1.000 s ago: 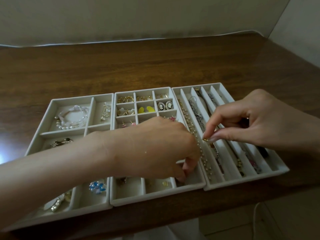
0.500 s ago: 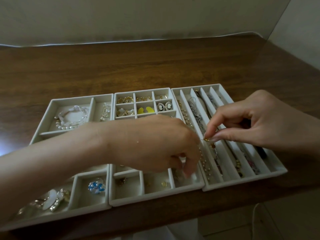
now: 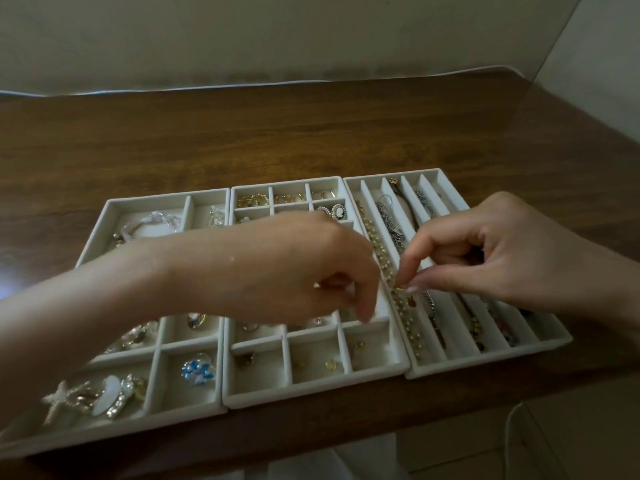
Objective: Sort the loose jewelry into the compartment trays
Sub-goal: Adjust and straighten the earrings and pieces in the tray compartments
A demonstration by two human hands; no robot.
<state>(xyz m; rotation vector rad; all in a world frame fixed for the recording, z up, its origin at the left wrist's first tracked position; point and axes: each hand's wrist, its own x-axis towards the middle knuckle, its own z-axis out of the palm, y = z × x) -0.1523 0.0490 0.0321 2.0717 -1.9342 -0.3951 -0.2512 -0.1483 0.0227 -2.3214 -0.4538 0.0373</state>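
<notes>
At the centre of the frame, the right hand (image 3: 502, 258) pinches a small gold piece (image 3: 399, 289) between thumb and forefinger, just above the bead chain (image 3: 408, 320) in the right tray (image 3: 485, 362). The left hand (image 3: 304, 271) hangs over the middle tray (image 3: 311, 393), fingers curled downward; whether they hold anything cannot be told. Lower left, the left tray (image 3: 114, 434) holds a blue brooch (image 3: 197, 370). All three trays sit side by side on the wooden table (image 3: 311, 133).

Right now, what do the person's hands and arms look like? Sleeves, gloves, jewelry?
Both are bare. Left hand and left forearm: no glove, sleeve, watch or ring in view. Right hand likewise, its wrist uncovered to the frame edge. The right thumbnail is longish. No markings visible.
</notes>
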